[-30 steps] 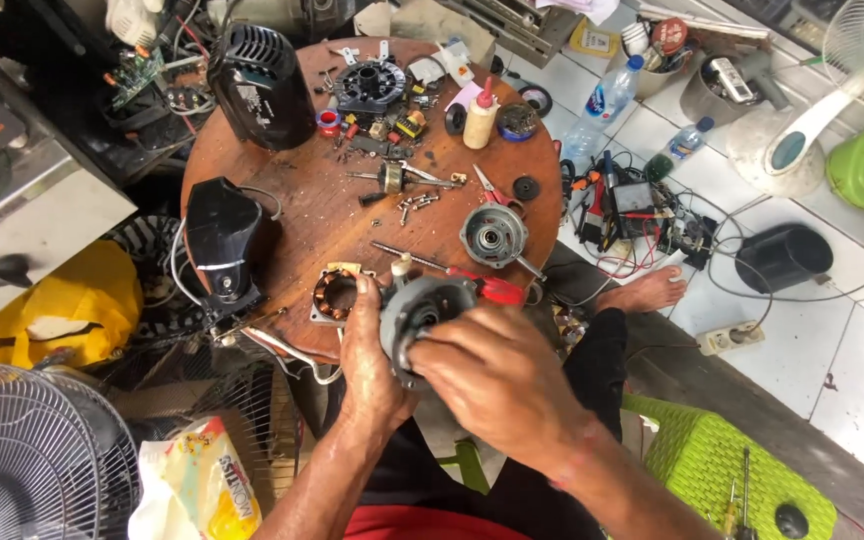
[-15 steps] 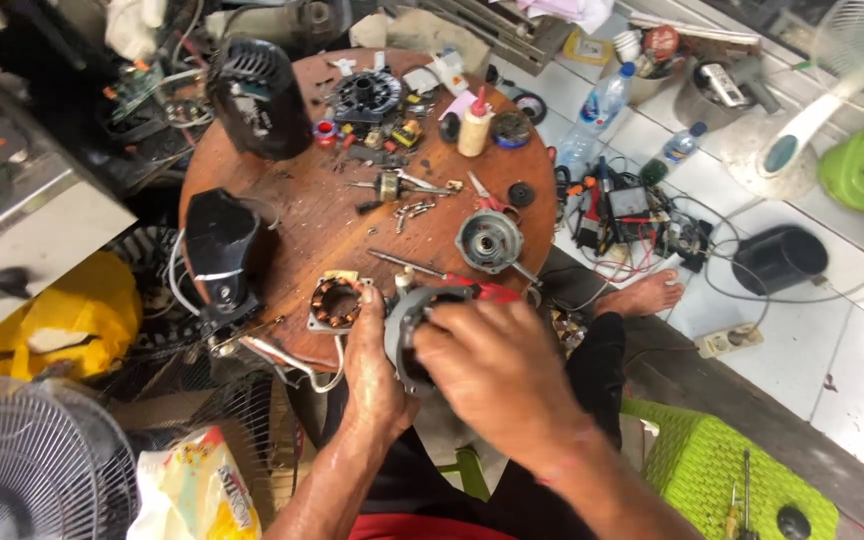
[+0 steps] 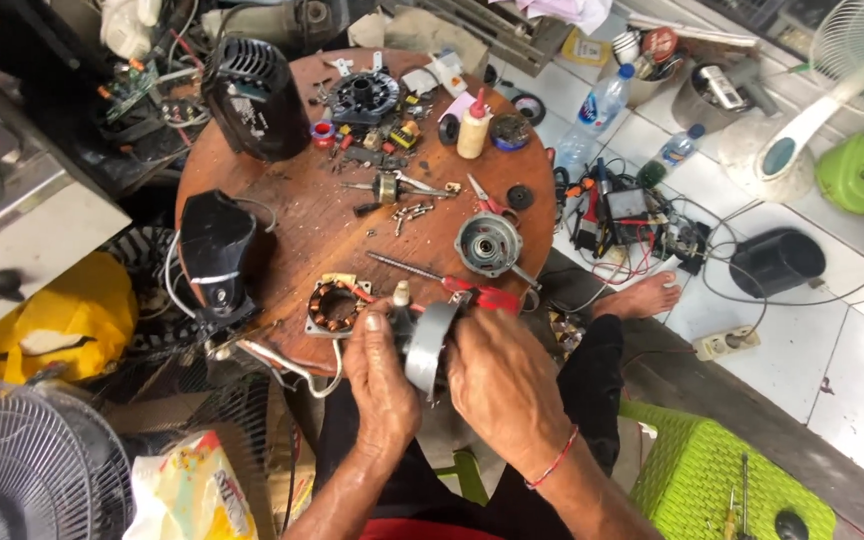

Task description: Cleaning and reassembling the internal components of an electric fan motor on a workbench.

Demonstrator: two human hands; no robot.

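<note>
Both hands grip the grey motor housing (image 3: pixel 430 345) at the near edge of the round worktop (image 3: pixel 292 215): left hand (image 3: pixel 382 385) clasps its side, right hand (image 3: pixel 502 385) its rim. Since a second ago it has turned edge-on. Copper coil (image 3: pixel 334 306) just beside it.

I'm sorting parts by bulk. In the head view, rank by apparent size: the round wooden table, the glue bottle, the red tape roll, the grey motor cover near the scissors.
1. Round wooden table
2. Grey motor cover
3. Glue bottle
4. Red tape roll
</note>
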